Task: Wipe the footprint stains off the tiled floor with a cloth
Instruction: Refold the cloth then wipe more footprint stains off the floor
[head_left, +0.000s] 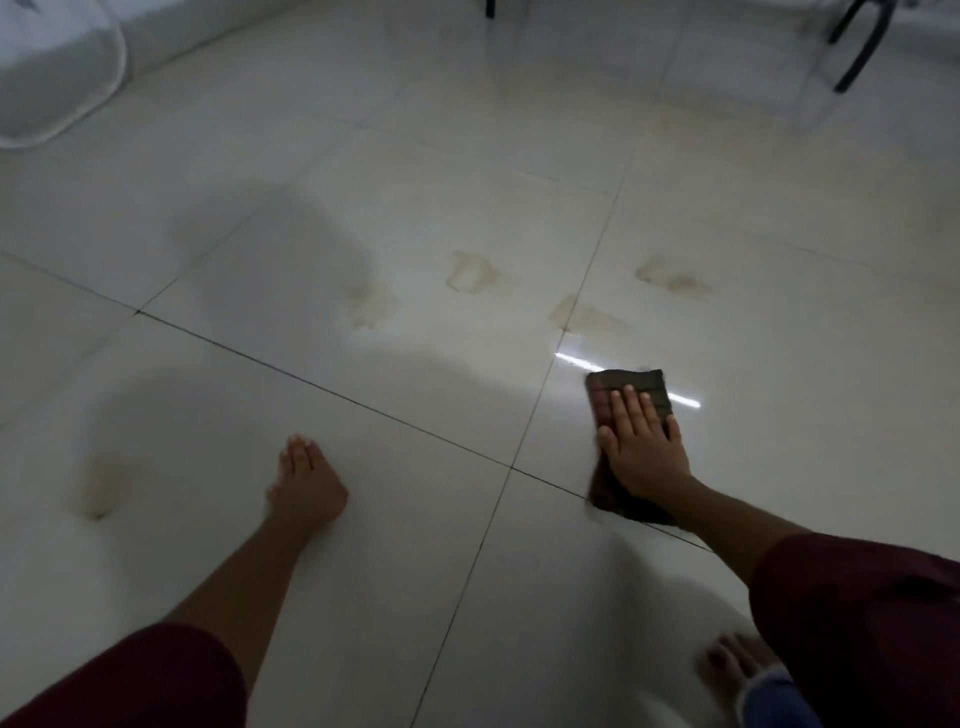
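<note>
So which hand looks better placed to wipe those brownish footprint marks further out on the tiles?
The right hand. It already presses flat on the dark brown folded cloth, just short of the nearest brownish footprint stain. The left hand only rests on the glossy white tiled floor, holding nothing.

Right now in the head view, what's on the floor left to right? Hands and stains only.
Smudged stain → left hand → faint stain → footprint stain → right hand, flat on the dark cloth → far-right footprint stain.
</note>
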